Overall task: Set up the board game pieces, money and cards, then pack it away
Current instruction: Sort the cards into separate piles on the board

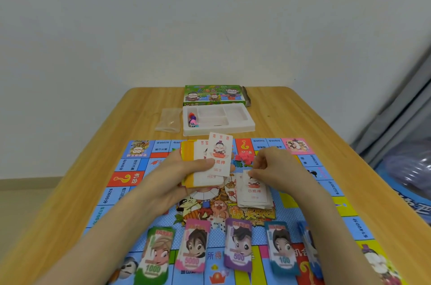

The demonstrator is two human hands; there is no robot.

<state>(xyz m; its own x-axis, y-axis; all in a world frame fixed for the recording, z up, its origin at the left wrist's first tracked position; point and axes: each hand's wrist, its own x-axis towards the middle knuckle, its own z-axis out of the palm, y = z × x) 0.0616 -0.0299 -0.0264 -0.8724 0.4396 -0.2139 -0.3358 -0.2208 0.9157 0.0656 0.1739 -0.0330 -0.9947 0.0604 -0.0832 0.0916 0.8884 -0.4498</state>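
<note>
While left hand (184, 175) grips card stack (220, 156), right hand (275, 168) pinches card pile (254, 196), board (137, 164) centre.

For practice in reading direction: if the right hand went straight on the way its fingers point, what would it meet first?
Likely the card pile on the board: the right hand curls its fingers down-left onto its top card, seemingly pinching it, though depth is unclear.
</note>
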